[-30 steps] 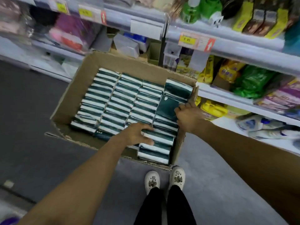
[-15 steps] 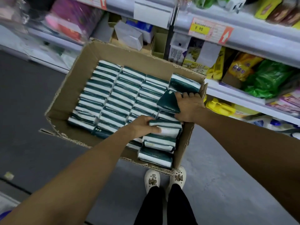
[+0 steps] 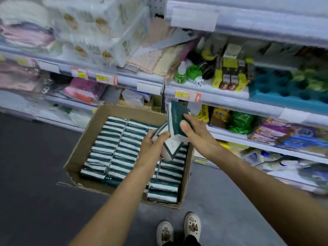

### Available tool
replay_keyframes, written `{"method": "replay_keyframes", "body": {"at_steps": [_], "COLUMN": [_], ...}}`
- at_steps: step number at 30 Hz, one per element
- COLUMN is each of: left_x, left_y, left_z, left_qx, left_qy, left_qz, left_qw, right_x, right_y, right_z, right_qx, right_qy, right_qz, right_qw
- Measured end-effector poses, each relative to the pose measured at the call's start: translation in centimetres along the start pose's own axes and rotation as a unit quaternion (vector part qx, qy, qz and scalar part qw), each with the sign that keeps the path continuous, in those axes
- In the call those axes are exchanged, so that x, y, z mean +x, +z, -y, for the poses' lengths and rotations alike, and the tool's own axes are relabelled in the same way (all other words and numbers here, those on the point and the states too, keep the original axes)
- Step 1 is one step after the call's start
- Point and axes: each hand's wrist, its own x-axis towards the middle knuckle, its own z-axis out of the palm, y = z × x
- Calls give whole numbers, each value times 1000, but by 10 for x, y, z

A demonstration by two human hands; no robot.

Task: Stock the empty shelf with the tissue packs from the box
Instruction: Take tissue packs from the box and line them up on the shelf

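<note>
An open cardboard box (image 3: 83,148) on the floor holds several rows of green-and-white tissue packs (image 3: 113,148). Above its right side my right hand (image 3: 193,135) grips an upright stack of tissue packs (image 3: 177,119), thumb across the front. My left hand (image 3: 152,146) holds another tilted tissue pack (image 3: 170,148) just below and left of that stack. Both hands are lifted clear of the packs in the box. No bare shelf is plainly visible in this blurred view.
Stocked store shelves run across the back and right: paper-roll bundles (image 3: 99,32), towels, green bottles (image 3: 188,71), yellow packs, a teal tray (image 3: 284,89). Price tags (image 3: 186,95) line the shelf edges. Grey floor lies to the left; my feet (image 3: 179,229) stand in front of the box.
Both hands have lifted tissue packs out of the box's right column and brought them together above it. The view has tilted upward, showing higher shelves.
</note>
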Motion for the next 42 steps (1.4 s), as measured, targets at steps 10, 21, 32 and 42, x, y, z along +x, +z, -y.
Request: {"method": "replay_keyframes", "body": {"at_steps": [10, 21, 32, 42], "left_x": [-58, -99, -155, -145], "left_y": [64, 201, 424, 522], "left_z": [-108, -186, -197, -225], "left_qx": [-41, 96, 125, 69], "left_qy": [139, 183, 234, 231], "left_qz": [121, 268, 342, 237], "left_qw": [982, 941, 901, 941], "right_x": [-70, -171, -279, -284], "right_y": [-87, -274, -473, -597], "right_z": [79, 60, -33, -93], "right_qx": [164, 187, 131, 242], "right_qy": [-82, -80, -27, -75], "right_qz": [-240, -301, -228, -419], "right_qw": [953, 932, 965, 872]}}
